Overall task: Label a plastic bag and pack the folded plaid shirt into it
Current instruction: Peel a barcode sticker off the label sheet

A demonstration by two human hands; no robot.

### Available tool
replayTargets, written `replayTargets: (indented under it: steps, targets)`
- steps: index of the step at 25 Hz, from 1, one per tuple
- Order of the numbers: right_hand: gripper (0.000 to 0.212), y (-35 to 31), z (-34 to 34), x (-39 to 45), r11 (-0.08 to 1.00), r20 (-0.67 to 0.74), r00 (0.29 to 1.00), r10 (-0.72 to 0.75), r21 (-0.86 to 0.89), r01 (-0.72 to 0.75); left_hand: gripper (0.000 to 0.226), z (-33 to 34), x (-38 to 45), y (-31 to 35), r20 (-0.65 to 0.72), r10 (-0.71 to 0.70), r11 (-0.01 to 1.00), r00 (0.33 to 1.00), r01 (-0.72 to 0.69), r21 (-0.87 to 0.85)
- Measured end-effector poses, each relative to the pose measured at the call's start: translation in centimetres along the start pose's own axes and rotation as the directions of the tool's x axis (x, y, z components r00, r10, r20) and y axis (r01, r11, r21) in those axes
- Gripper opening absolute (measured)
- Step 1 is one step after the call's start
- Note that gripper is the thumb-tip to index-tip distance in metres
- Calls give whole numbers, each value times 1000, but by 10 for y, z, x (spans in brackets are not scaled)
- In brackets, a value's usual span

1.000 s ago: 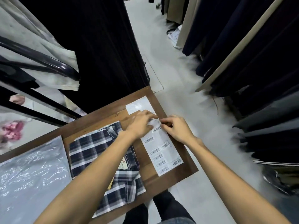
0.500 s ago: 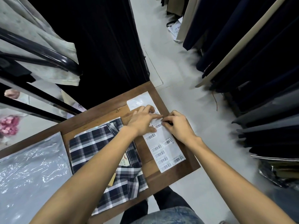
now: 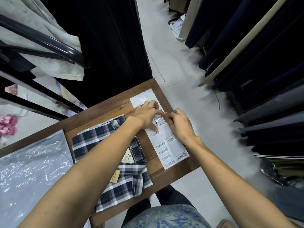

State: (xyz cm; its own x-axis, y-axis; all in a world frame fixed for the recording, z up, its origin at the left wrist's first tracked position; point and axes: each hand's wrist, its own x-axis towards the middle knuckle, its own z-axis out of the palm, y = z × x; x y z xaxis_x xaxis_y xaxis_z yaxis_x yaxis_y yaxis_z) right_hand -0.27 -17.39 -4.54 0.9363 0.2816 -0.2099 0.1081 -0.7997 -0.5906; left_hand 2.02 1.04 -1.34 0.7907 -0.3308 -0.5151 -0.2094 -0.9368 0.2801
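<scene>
**Two hands at the label sheet**

Both of our hands meet over the sheet of barcode labels [image 3: 166, 145] on the right side of the wooden table [image 3: 172, 176]. Our left hand [image 3: 146, 115] presses flat on the sheet's upper part, fingers spread, gripping nothing. Our right hand [image 3: 179, 124] curls its fingertips at one label near the sheet's top edge, pinching at it; whether the label has lifted we cannot tell. The folded plaid shirt [image 3: 105, 145] lies on the table just left of the sheet, under our left forearm, brand tag showing. A plastic bag [image 3: 31, 167] lies flat at the table's left end.
</scene>
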Motion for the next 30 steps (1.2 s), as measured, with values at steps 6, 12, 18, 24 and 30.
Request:
replayTargets:
  steps: [6,12,18,24,30]
  targets:
    - [17,-7,1,-6,999,-40,998,-42,-36,41,92,0,-3,0,23,9,999,1000,-10,46]
    - [16,-5,4,-12,986,-38,994,-105,-137,99,97,1,-5,1,19,19,998,1000,-20,64]
    - [16,-3,7,-19,955,-40,986,-161,-258,146,99,2,-5,1,27,17,997,999,-19,79]
    - [14,-5,9,-26,943,-40,980,-197,-282,178,98,2,-4,0,31,27,995,999,-30,99]
    - [12,-5,6,-33,925,16,964,-264,-280,258,98,4,-1,-2,37,31,994,999,-35,103]
